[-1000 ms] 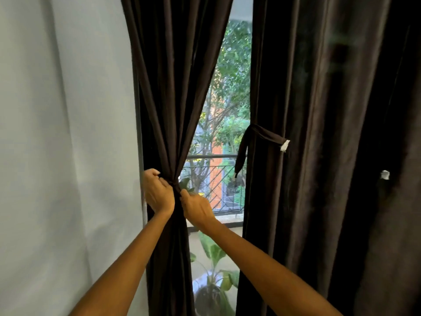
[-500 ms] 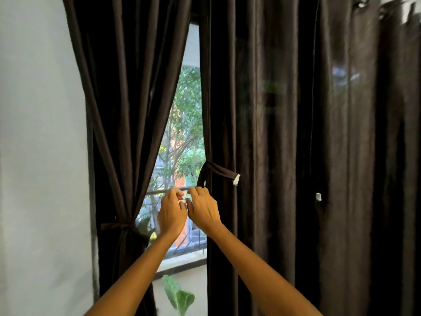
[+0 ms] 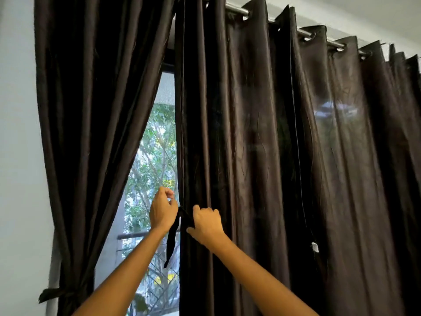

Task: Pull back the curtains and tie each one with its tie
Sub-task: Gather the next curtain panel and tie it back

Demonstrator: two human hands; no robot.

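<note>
Both hands work at the leading edge of the second curtain [image 3: 262, 156], just below the middle of the frame: the right hand [image 3: 206, 224] is curled closed with the upper end of that curtain's dark tie [image 3: 174, 233] running under its fingers, while the left hand [image 3: 162, 210] hangs beside it with fingertips pinched together; whether they pinch anything I cannot tell. The tie's loose tail dangles down between the two wrists, in front of the window [image 3: 150, 179]. A second ago the hands were cinching the first curtain [image 3: 91, 110] at the left; now that panel stands gathered against the wall [image 3: 16, 156], its own tie [image 3: 57, 293] knotted round it at the lower left of the frame. Half a second ago the tie here still sat looped round the fold. So the first curtain looks done, and the work has shifted to the next one, which still hangs spread along the curtain rod [image 3: 305, 34] across the right of the frame. It probably needs drawing back before the tie can go round it.
</note>
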